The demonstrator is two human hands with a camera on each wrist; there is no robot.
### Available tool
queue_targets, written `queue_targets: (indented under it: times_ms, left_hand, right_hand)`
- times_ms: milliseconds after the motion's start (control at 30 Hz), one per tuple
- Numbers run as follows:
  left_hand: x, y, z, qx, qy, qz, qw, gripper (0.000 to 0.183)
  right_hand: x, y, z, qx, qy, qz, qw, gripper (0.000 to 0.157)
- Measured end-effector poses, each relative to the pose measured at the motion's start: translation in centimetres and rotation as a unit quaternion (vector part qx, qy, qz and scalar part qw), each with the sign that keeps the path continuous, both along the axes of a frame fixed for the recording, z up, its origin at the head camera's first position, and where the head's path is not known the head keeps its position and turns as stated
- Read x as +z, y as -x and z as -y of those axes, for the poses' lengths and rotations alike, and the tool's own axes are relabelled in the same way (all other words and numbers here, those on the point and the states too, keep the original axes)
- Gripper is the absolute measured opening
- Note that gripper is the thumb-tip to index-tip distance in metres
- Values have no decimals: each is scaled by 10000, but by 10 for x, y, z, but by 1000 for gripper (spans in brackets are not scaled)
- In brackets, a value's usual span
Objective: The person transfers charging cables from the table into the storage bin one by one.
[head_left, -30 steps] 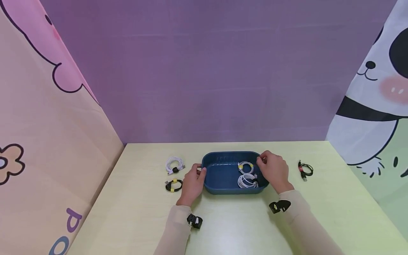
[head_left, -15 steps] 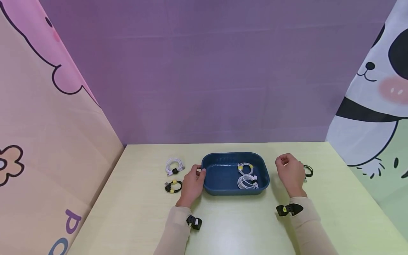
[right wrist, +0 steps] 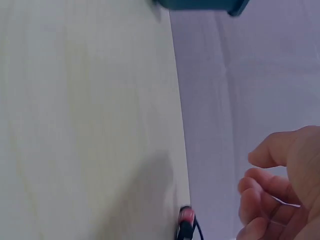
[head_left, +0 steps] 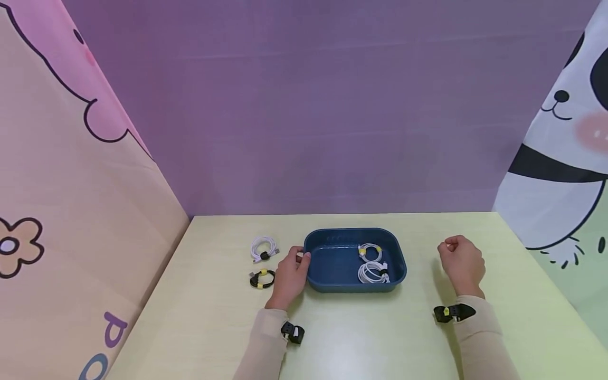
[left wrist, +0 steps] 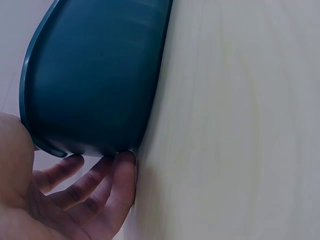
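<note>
My left hand (head_left: 291, 275) holds the left end of a dark blue plastic tray (head_left: 328, 287). In the left wrist view its thumb is at the rim and its fingertips (left wrist: 125, 167) press the outer wall. Inside the tray, on its right side, lie a white cable with yellow ties (head_left: 378, 249) and a thicker white cable coil with a black tie (head_left: 368, 273). Away to the right, my right hand (head_left: 463, 266) hovers over the table with loosely curled fingers and nothing in them. Near it, a black cable with a red tie (right wrist: 186, 217) shows in the right wrist view; the hand hides it from the head view.
Left of the tray lie a white cable coil with a black tie (head_left: 261, 248) and a black cable with yellow ties (head_left: 260, 278). All sit on a pale wooden table (head_left: 351, 338). A purple cloth (head_left: 304, 105) hangs behind the table's far edge.
My right hand has let go of the tray's right rim and moved right, over the black cable with the red tie. My left hand has stayed on the tray.
</note>
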State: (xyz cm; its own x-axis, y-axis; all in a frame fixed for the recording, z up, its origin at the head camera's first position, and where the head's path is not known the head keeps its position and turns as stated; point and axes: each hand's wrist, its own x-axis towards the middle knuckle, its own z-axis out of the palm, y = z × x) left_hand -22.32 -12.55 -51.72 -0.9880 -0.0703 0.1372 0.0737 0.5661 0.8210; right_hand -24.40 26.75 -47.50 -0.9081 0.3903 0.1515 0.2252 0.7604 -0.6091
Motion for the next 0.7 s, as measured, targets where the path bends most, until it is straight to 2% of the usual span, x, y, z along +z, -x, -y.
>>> queue_targets:
  times_ms: [133, 433, 700]
  left_hand:
    - [0, -1, -1, 15, -32, 52, 10000, 37]
    - [0, -3, 0, 16, -25, -21, 10000, 37]
    - [1, -1, 0, 26, 23, 13, 10000, 36]
  right_hand:
    - [-2, -1, -13, 6, -76, 186, 9998, 29]
    - [4, -6, -32, -144, -217, 699, 9972, 34]
    - [-1, -5, -41, -105, -173, 941, 9954, 38]
